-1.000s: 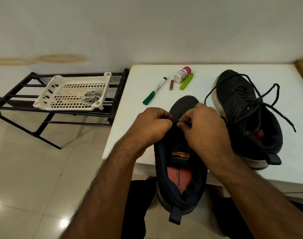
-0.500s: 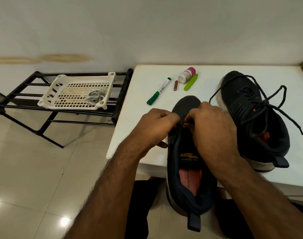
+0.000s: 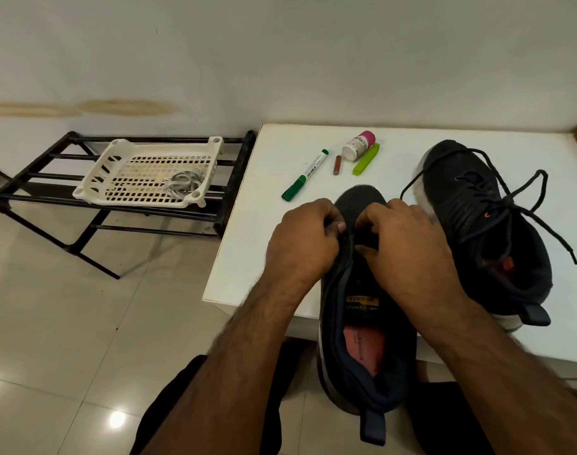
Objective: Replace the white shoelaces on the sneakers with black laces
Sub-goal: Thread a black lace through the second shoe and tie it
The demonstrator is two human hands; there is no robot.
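dark knit: near sneaker (image 3: 362, 330), toe on table (image 3: 247, 257) edge, heel hanging off toward the person.
left hand (image 3: 300, 244): fingers curled, gripping the eyelet flap on its side.
right hand (image 3: 408, 247): fingers curled at the tongue's top; lace itself hidden, cannot tell if pinched.
step, my read: threading black lace; hold flap taut, feed tip straight.
laced sneaker (image 3: 487, 224): beside near sneaker, farther on table.
white laces (image 3: 183, 185): in basket (image 3: 116, 159), well apart from table.
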